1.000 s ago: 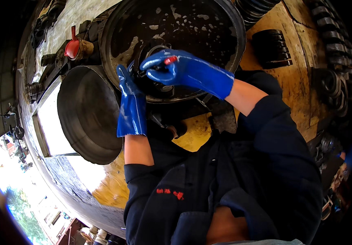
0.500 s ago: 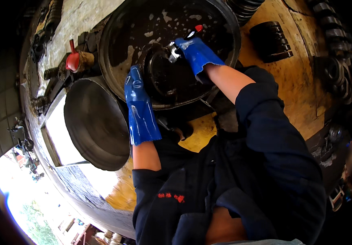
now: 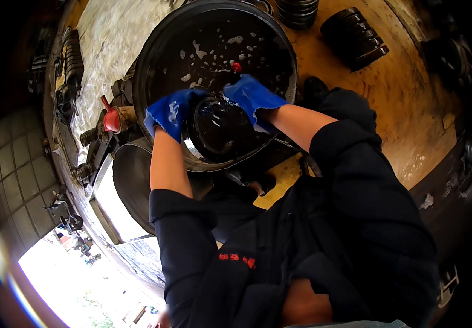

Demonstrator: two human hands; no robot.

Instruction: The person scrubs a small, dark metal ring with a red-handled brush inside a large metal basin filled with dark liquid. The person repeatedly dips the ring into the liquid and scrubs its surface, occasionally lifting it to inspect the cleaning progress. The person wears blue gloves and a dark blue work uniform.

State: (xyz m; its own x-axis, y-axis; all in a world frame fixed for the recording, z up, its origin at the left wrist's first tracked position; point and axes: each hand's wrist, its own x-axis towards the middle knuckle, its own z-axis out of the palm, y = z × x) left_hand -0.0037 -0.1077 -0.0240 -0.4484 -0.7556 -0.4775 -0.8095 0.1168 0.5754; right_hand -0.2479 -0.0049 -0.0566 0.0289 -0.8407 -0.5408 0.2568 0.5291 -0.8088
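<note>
A wide dark basin [image 3: 286, 49] of dark liquid with pale foam patches sits in front of me. Inside it, near my side, is a dark round ring-shaped part [image 3: 196, 136], partly in the liquid. My left hand [image 3: 171, 112], in a blue rubber glove, reaches over the ring's left side; its fingertips are lost against the dark part. Across from it, my right hand [image 3: 251, 98], gloved the same way, is closed around a hand tool [image 3: 236, 67] whose red handle end shows beyond the fingers. The tool's working end is hidden by the glove and ring.
Left of the basin, a red long-handled scoop [image 3: 111, 119] rests on a brownish cylinder. A second dark bowl [image 3: 132, 183] stands below it. Stacks of black ring parts [image 3: 353, 38] stand at the right and far side [image 3: 296, 12] on a stained yellowish floor [image 3: 397, 109].
My left hand has turned, fingers now pointing rightward over the ring. The right hand has drawn left and down with the tool, whose metal head no longer shows. The whole view has shifted.
</note>
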